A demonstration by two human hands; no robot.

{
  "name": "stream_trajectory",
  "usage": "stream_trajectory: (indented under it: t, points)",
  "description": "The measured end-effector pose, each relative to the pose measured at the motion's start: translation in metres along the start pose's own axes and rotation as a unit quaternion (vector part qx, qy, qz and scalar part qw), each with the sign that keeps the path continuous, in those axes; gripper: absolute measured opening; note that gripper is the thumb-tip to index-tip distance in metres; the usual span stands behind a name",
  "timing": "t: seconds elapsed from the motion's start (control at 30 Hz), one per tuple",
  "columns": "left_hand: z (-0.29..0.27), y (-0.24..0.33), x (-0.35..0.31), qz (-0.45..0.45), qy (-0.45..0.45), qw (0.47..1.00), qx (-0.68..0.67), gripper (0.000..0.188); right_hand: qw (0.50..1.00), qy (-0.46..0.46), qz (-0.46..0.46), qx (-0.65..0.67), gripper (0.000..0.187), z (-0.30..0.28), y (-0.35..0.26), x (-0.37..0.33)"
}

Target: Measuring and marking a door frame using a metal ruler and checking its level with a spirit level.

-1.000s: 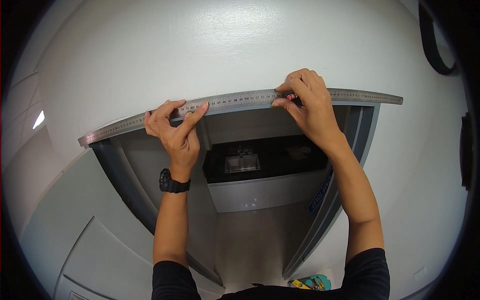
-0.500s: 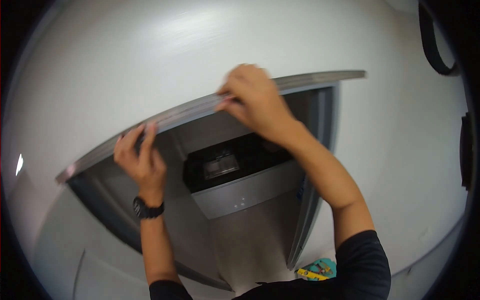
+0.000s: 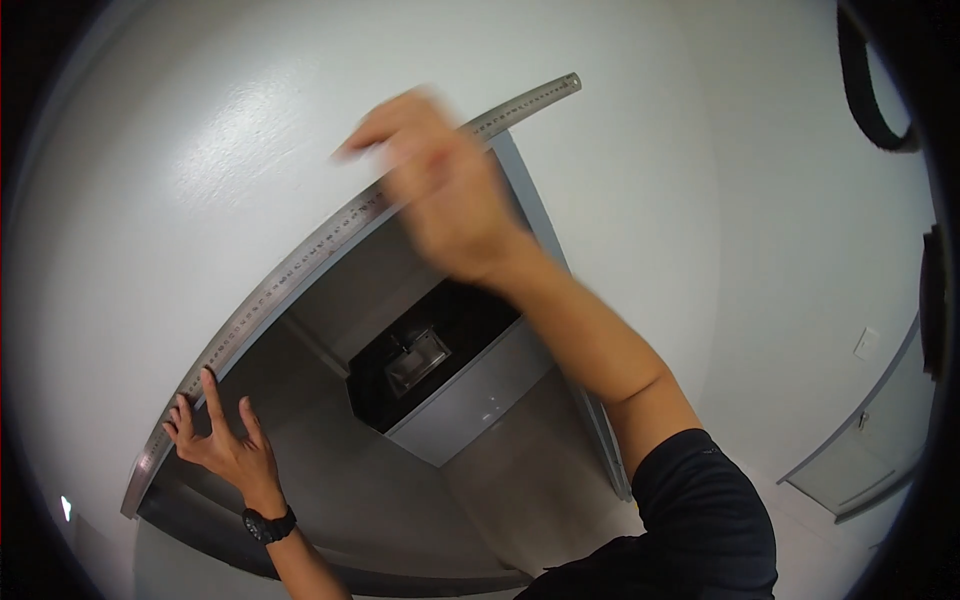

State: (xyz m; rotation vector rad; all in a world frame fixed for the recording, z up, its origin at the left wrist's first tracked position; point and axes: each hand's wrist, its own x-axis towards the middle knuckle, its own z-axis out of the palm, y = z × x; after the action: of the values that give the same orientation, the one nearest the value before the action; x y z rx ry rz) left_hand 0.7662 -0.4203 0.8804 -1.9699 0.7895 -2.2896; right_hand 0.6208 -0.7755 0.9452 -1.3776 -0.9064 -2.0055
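A long steel ruler [image 3: 290, 271] lies along the top edge of a grey door frame [image 3: 530, 185], against the white wall. It runs from the lower left up to the right, and its right end juts past the frame corner. My left hand [image 3: 232, 450], with a black watch on the wrist, has its fingers spread and their tips at the ruler's lower left part. My right hand [image 3: 440, 190] is smeared by motion in front of the ruler's upper right part. Whether those fingers touch or grip it cannot be made out.
Through the doorway show a black countertop [image 3: 372, 398] with a steel sink [image 3: 418, 360] and a white cabinet front [image 3: 470, 412]. Another door [image 3: 850, 455] stands at the lower right, with a wall switch [image 3: 866, 343] above it. A black strap [image 3: 862, 85] hangs at the upper right.
My view has turned, so the doorway and ruler slant more steeply. The ruler's markings now show clearly. My left hand's fingers have spread. The teal and yellow items on the floor have left view.
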Motion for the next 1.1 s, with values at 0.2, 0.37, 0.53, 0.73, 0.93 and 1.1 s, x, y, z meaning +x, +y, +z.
stream_trajectory:
  t: [0.2,0.37,0.53,0.73,0.93,1.1]
  points:
    - [0.002,0.005,0.002,0.019,0.016,1.000,0.008,0.058,0.972,0.054,0.189,0.126,0.038,-0.160,0.066,0.004]
    - [0.003,0.002,0.002,0.032,0.035,0.998,0.035,0.062,0.963,0.032,0.246,0.106,0.020,-0.180,0.090,0.005]
    - [0.004,0.005,0.003,0.029,0.027,0.997,0.059,0.060,0.948,-0.017,0.301,0.104,0.018,-0.187,0.101,0.012]
    - [0.007,0.002,0.001,0.047,0.051,0.997,0.038,0.064,0.955,-0.042,0.291,0.049,0.018,-0.189,0.108,0.012]
    - [0.010,-0.002,-0.003,0.045,0.013,0.995,0.084,0.058,0.955,-0.079,0.284,0.042,0.013,-0.184,0.110,0.012]
    - [0.010,-0.004,-0.004,0.035,0.020,0.995,0.089,0.059,0.957,-0.076,0.275,0.040,0.013,-0.179,0.108,0.012]
